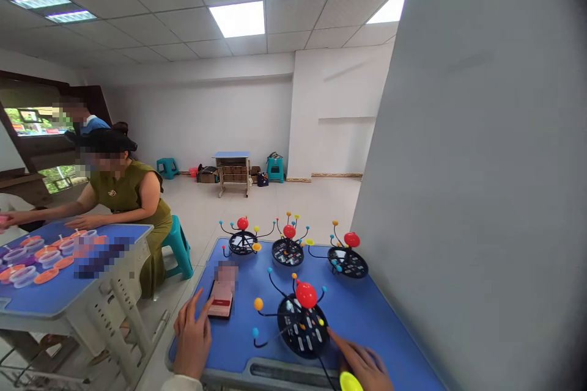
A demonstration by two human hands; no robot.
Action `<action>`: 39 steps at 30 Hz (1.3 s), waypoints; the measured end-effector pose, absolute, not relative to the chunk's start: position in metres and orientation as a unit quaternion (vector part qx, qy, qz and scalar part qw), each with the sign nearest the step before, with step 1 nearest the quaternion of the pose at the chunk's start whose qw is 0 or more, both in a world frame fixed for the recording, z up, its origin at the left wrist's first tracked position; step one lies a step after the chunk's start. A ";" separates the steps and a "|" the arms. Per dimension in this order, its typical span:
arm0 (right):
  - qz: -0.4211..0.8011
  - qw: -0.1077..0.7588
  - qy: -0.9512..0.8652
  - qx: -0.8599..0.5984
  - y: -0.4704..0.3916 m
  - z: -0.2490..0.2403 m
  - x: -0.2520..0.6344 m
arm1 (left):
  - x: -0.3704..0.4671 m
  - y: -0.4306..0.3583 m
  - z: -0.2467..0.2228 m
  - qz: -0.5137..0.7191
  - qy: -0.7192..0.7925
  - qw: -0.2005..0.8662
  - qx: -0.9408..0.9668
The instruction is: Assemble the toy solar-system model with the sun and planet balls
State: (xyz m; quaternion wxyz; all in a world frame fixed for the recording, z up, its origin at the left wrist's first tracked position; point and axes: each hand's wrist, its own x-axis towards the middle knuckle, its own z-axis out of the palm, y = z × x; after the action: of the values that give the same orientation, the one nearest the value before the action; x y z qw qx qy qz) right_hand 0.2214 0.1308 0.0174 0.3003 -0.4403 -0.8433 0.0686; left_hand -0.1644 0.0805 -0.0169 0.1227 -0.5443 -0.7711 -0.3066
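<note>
Right hand (pixel 364 363) lies loosely open at the near model's (pixel 302 324) base edge, fingertips touching the black disc; a yellow ball (pixel 351 382) sits just under its palm. Left hand (pixel 192 336), fingers spread flat on the desk (pixel 367 317), touches a red phone (pixel 221 304). Judged step: steadying the model. Three more models (pixel 288 247) stand beyond.

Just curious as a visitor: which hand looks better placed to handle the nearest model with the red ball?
Probably the right hand: it touches the model. The left hand rests by a red card.
</note>
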 end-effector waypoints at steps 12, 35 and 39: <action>0.132 0.432 -0.768 -0.454 0.158 -0.003 0.211 | -0.077 0.093 -0.040 -0.599 -0.516 -0.414 -0.451; 0.518 0.497 -0.556 -0.419 0.200 0.050 0.184 | -0.023 0.099 -0.021 -0.720 -0.439 -0.478 -0.245; 0.570 0.400 -0.602 -0.390 0.236 0.086 0.177 | -0.028 0.110 -0.004 -0.709 -0.424 -0.523 -0.211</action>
State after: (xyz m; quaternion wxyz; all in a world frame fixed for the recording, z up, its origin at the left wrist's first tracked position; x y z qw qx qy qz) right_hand 0.1768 0.2358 0.0863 0.3998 -0.3899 -0.6024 0.5703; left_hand -0.0279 0.1096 -0.0045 -0.5230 -0.2114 -0.4240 -0.7085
